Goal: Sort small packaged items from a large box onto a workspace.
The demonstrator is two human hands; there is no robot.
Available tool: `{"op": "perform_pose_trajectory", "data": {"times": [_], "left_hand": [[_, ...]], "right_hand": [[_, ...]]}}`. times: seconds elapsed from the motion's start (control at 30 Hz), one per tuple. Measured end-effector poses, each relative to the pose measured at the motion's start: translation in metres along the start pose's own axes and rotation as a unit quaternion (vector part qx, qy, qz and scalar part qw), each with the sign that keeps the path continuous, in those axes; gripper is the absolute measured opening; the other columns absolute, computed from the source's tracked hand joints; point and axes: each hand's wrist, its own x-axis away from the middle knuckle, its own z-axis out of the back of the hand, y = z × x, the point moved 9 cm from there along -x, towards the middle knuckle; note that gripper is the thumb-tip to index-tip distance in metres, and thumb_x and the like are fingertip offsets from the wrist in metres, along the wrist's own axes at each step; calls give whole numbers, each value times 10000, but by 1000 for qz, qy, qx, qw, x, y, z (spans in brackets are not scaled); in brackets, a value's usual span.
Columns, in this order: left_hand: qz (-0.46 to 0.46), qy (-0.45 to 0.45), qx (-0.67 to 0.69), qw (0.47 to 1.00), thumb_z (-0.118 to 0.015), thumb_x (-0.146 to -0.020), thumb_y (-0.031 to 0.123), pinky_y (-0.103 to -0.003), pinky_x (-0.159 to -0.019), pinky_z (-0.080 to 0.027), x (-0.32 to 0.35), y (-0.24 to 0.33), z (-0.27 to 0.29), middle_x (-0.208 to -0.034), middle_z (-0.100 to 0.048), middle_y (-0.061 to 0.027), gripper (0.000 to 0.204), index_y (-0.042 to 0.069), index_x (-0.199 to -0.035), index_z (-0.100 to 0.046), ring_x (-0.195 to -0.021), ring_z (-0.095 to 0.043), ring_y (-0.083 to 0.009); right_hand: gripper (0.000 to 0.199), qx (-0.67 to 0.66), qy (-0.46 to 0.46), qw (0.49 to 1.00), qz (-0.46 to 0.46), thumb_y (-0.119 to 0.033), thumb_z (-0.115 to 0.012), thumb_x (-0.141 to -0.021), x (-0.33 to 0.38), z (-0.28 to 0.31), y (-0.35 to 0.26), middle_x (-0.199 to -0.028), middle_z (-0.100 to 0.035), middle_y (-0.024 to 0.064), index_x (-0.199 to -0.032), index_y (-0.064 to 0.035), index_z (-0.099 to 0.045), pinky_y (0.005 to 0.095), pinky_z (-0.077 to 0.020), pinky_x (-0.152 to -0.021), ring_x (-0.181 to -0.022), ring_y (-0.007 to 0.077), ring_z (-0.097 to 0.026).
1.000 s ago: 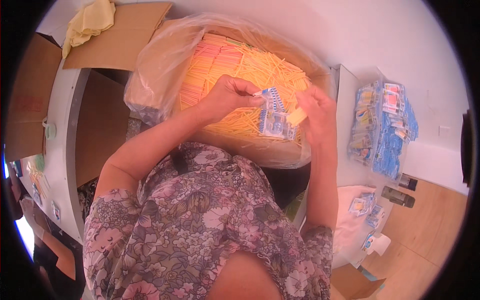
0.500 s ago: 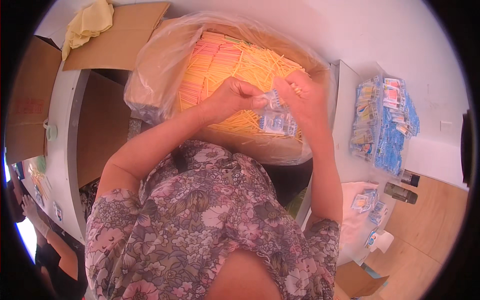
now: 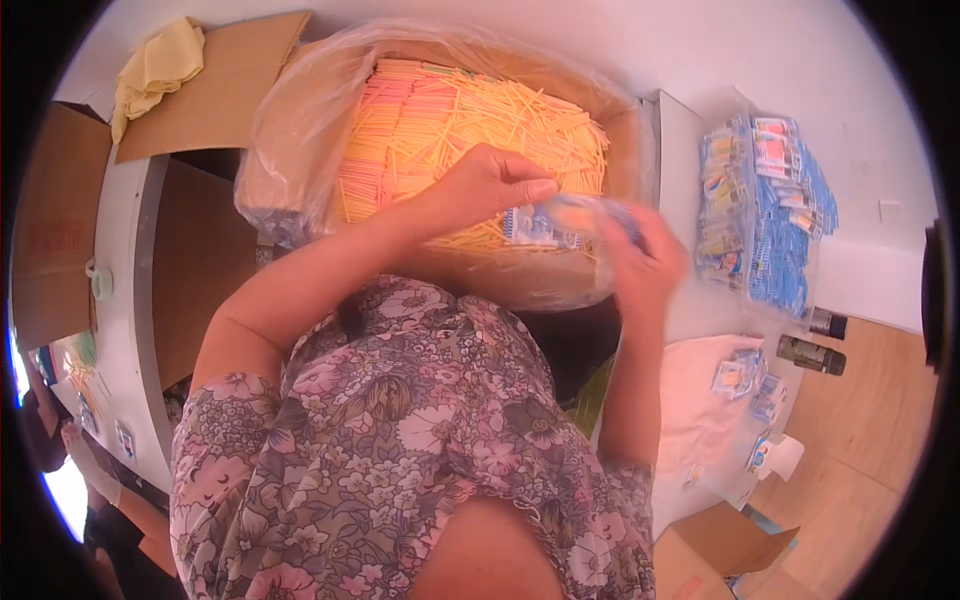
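At the far left a yellow cloth (image 3: 155, 68) lies on flattened cardboard (image 3: 215, 85), well apart from my work. In the middle stands the big carton lined with a clear plastic bag (image 3: 290, 150) and filled with thin yellow and pink sticks (image 3: 480, 120). My left hand (image 3: 490, 185) hovers over the sticks, fingers drawn narrow and pinched on one end of a small blue-and-white packet (image 3: 540, 225). The packet sits just above the near edge of the stick pile, between both hands. My right hand (image 3: 640, 260) is blurred; it seems to close on the packet's other end, though I cannot tell how firmly.

I judge the main risk is the packet slipping from my pinch and dropping among the sticks, since my grip is only at the tips and the right hand is moving quickly. My left wrist could also snag the loose bag rim and drag sticks out.

To the right, a stack of blue packets (image 3: 775, 215) lies on the white counter (image 3: 690, 140), near the carton wall, so room that way is narrow. More packets rest on a white cloth (image 3: 700, 400) nearer me. The freest space is above the carton.
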Motion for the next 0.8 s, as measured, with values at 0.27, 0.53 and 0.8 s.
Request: {"op": "perform_pose_trajectory", "data": {"times": [0.27, 0.53, 0.8], "left_hand": [[-196, -37, -559, 805, -784, -631, 289, -420, -755, -402, -30, -10, -31, -813, -622, -93, 341, 85, -870, -654, -879, -561, -264], [-51, -54, -542, 837, -801, -622, 245, -412, -788, -398, -54, -35, -29, -849, -649, -78, 391, 88, -924, -609, -890, -598, -283], [-177, 41, -475, 861, -791, -624, 126, -412, -761, -365, -37, -11, -24, -771, -632, -51, 256, 108, -809, -615, -869, -578, -251]], "right_hand": [[234, -39, 220, 942, -250, 49, -608, -796, 157, 252, 154, -879, -643, 48, -1028, 31, -634, 206, -469, -668, -763, 82, -575], [279, 397, 124, 874, -252, -92, -619, -813, 193, 310, 235, -881, -655, 150, -1031, 81, -603, 357, -481, -709, -768, 264, -603], [343, 526, 298, 792, -82, -188, -665, -825, 174, 271, 121, -1047, -637, 169, -1073, 44, -621, 410, -439, -876, -998, 325, -570]]}}
